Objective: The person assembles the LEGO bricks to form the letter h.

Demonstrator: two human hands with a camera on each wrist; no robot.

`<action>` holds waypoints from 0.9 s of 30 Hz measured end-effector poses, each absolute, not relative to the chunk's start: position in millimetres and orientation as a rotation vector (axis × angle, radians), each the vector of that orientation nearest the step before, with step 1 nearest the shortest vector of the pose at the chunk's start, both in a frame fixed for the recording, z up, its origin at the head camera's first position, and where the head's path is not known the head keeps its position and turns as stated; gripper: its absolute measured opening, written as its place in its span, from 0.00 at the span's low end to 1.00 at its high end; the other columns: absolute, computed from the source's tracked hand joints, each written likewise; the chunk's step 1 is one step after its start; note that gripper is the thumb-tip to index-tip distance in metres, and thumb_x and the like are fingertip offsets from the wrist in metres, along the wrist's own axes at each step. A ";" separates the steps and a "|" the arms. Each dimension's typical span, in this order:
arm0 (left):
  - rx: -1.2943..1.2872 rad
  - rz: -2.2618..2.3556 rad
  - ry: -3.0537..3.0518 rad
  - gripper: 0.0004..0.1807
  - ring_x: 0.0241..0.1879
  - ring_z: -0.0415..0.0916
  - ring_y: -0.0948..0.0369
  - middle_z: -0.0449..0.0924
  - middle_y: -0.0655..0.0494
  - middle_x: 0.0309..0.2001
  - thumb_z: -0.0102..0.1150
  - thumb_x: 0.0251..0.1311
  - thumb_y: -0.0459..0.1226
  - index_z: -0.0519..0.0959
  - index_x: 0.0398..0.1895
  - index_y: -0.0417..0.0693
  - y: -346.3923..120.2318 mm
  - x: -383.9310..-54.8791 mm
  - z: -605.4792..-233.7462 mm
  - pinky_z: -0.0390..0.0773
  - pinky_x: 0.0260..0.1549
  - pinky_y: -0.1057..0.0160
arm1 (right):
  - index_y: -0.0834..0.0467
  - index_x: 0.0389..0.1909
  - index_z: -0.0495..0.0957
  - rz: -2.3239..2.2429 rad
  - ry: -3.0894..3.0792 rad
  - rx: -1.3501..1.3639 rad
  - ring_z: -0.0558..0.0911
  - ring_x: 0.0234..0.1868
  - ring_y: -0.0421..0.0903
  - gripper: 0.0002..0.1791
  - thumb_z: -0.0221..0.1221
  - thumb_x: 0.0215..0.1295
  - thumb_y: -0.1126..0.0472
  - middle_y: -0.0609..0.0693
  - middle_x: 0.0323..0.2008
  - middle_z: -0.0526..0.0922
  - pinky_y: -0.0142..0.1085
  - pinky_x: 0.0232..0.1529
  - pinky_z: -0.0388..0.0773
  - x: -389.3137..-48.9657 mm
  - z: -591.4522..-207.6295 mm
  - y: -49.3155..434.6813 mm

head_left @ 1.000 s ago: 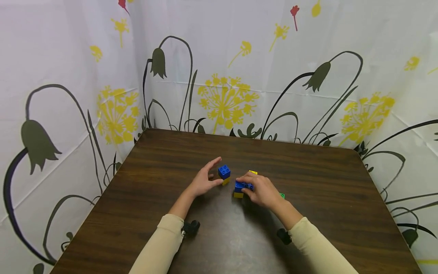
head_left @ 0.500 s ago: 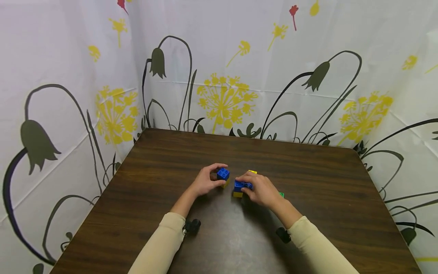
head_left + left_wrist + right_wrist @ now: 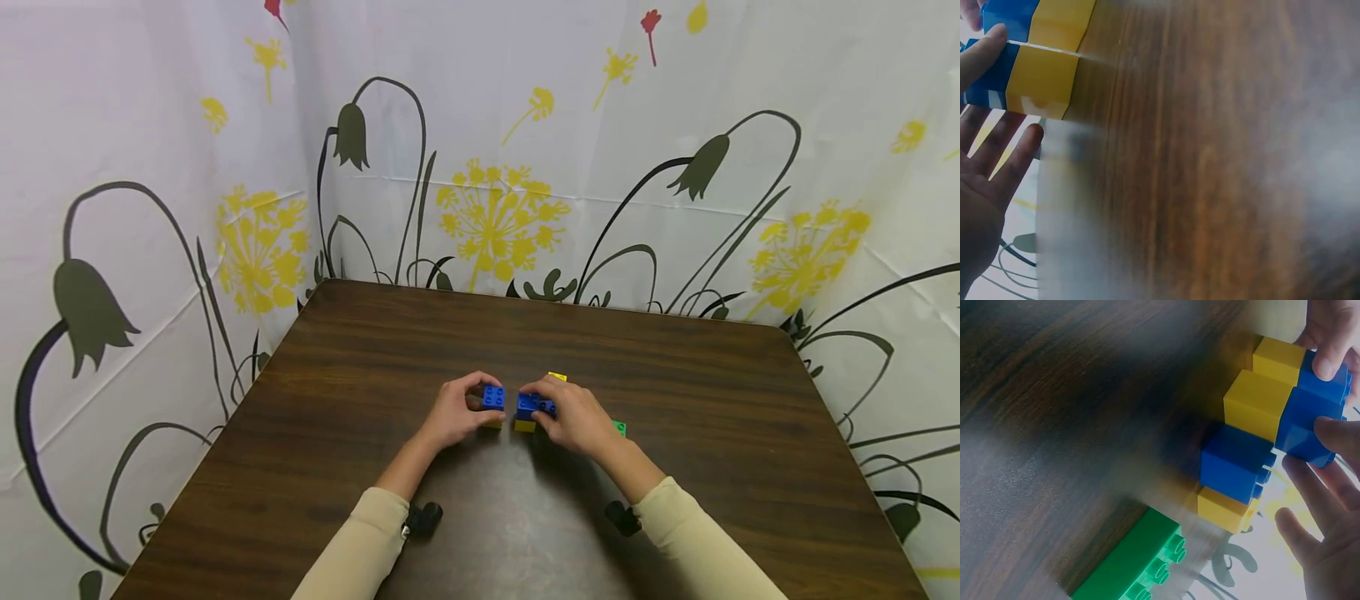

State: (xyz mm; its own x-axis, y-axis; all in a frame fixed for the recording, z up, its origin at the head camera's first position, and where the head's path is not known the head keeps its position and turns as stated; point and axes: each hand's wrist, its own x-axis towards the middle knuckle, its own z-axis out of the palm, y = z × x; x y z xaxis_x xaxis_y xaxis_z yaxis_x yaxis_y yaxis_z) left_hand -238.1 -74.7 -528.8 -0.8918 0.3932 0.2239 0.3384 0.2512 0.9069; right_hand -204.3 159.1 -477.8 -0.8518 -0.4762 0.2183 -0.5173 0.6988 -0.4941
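Two small towers, each a blue brick over a yellow one, stand side by side on the table. My left hand [image 3: 453, 412] holds the left tower, thumb and fingers around its blue brick [image 3: 493, 397]; its yellow brick [image 3: 1277, 359] shows below. The right tower's blue brick [image 3: 527, 405] is pinched by my right hand [image 3: 577, 421], above a yellow brick [image 3: 1259, 405]. In the left wrist view only a thin gap shows between the two yellow sides. Another blue brick [image 3: 1235, 464] sits low beside the right tower, partly hidden by my right hand in the head view.
A loose yellow brick [image 3: 557, 377] lies behind my right hand. To the right of that hand is a green brick [image 3: 619, 428], longer in the right wrist view. The brown wooden table [image 3: 375, 350] ends at a white flower-printed curtain [image 3: 480, 100].
My left hand has closed round the left blue-and-yellow tower, turned it square and brought it nearer to the right tower. My right hand keeps its place on the right tower.
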 end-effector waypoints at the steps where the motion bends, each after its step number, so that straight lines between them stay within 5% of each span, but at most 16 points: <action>1: 0.722 1.745 2.454 0.20 0.36 0.84 0.55 0.82 0.50 0.43 0.76 0.49 0.33 0.80 0.45 0.51 -74.3 -237.0 -528.9 0.84 0.33 0.61 | 0.53 0.53 0.80 0.849 -2.827 0.829 0.83 0.45 0.47 0.20 0.68 0.60 0.65 0.47 0.46 0.83 0.45 0.48 0.81 -204.0 -478.0 159.3; 15: 0.720 1.696 2.504 0.20 0.39 0.84 0.54 0.84 0.52 0.42 0.77 0.48 0.37 0.83 0.46 0.52 -71.4 -232.8 -527.1 0.84 0.39 0.54 | 0.53 0.53 0.79 0.892 -2.779 0.832 0.83 0.47 0.45 0.20 0.68 0.60 0.64 0.45 0.50 0.82 0.43 0.47 0.81 -199.1 -485.3 160.9; 27: 0.710 1.720 2.453 0.19 0.41 0.83 0.55 0.83 0.52 0.43 0.76 0.49 0.36 0.82 0.46 0.51 -71.1 -233.7 -528.4 0.84 0.40 0.58 | 0.51 0.54 0.79 0.904 -2.730 0.837 0.83 0.46 0.44 0.21 0.70 0.59 0.58 0.45 0.51 0.82 0.43 0.46 0.82 -197.0 -485.4 166.5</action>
